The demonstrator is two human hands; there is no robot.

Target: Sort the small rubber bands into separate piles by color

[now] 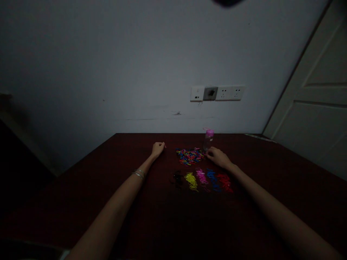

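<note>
A mixed heap of small coloured rubber bands (pixel 189 156) lies on the dark red table. At its left, apart from it, my left hand (pixel 158 148) rests with its fingers curled in and nothing visible in them. The fingertips of my right hand (pixel 218 157) are pinched together at the heap's right edge; whatever is between them is too small to make out. Nearer to me lie separate piles of one colour each: black bands (pixel 178 178), yellow bands (pixel 191 181), pink bands (pixel 202 177), blue bands (pixel 213 180) and red bands (pixel 225 182).
Just behind my right hand stands a clear bottle (pixel 207 142) with a pink lid (pixel 209 133). The table (pixel 173 220) meets a pale wall (pixel 141 65) that carries a row of sockets (pixel 230 93). A panelled door (pixel 320 97) is at the right. The light is dim.
</note>
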